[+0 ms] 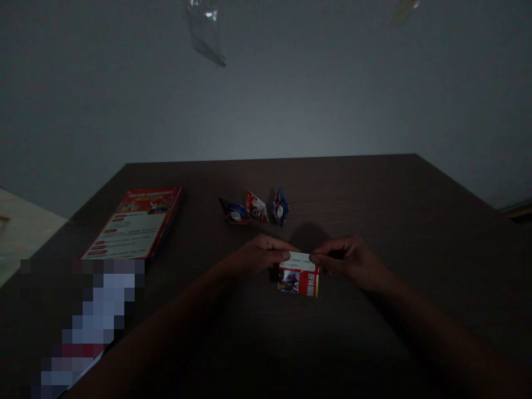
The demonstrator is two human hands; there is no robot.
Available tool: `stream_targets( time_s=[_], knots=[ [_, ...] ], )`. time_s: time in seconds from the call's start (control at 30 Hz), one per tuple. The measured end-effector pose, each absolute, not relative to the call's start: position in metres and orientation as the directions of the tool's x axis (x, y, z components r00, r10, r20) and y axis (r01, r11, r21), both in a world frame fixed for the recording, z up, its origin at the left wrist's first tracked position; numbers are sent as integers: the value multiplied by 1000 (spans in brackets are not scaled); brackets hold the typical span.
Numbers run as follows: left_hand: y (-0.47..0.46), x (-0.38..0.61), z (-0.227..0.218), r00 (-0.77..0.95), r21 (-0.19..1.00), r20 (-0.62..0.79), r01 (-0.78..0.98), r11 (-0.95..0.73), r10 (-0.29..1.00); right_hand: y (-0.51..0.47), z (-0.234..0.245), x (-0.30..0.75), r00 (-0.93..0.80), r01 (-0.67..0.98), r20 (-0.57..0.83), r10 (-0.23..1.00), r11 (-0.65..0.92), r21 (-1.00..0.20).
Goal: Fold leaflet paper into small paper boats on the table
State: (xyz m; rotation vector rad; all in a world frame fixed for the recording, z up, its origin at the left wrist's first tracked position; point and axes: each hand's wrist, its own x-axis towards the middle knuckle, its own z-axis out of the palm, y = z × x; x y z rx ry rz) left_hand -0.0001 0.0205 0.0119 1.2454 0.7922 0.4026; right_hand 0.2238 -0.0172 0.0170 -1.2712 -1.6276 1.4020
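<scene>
Between my two hands is a flat printed paper piece (298,281), red with a picture and a pale folded strip with small text along its top. My left hand (264,254) pinches its upper left corner between thumb and fingers. The upper right corner is pinched by my right hand (344,257). Just beyond the hands, three small folded paper shapes stand in a row: a dark blue one (235,213), a red and white one (256,206) and another blue one (281,208). The light is dim, so fine print is hard to read.
A red and white printed book or box (132,224) lies on the dark wooden table (357,188) at the left. A blurred-out patch covers the lower left. The pale wall (316,83) rises behind the table, with a clear plastic bag (206,33) on it.
</scene>
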Motion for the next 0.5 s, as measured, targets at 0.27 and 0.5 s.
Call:
stream_targets(
  time_s=[0.27,0.5],
  knots=[
    [10,8,7,489,969,-231,189,156,841,-17,21,221,-195,280,-65,979,-8,-960],
    [-8,24,3,360,994,-91,82,66,928,-20,22,216,-145,312,8,989,54,-949]
  ],
)
